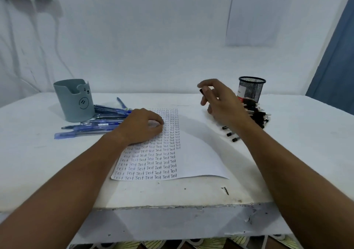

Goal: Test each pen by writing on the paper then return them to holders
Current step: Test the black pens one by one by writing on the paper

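Left hand point(141, 126) presses paper point(191, 153) flat; right hand point(216, 99) pinches black pen point(202, 92).

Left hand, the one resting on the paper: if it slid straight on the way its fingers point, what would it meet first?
The left hand points right and slightly away across the paper. Past the rows of writing, the way looks free to the paper's edge; the pile of black pens lies beyond, though depth is hard to judge.

A person's left hand point(140, 126) rests, fingers curled, on a paper point(162, 153) filled with rows of "Test", while the right hand point(220, 101) pinches a black pen point(202, 92) above the white surface point(287, 153). Blue pens point(99, 122) lie beside a grey-green holder point(73, 100); black pens point(254, 116) are heaped before a mesh holder point(251, 91).
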